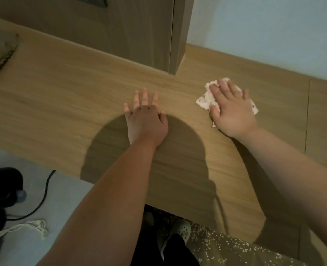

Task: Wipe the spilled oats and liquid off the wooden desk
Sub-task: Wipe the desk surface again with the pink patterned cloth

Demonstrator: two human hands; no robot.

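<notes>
Broadly, the wooden desk (pixel 63 104) fills most of the view, with a tall wooden cabinet (pixel 120 31) standing on its back edge. The left hand (pixel 145 120) lies flat on the bare desktop near the middle, fingers straight and slightly spread, holding nothing. The right hand (pixel 231 108) presses down with straight fingers on a crumpled white paper towel (pixel 205 98) with pinkish specks, which rests on the desk to the right of the cabinet. Spilled oats (pixel 226 244) lie scattered on the floor below the desk's near edge, beside a pale shoe (pixel 183 229).
</notes>
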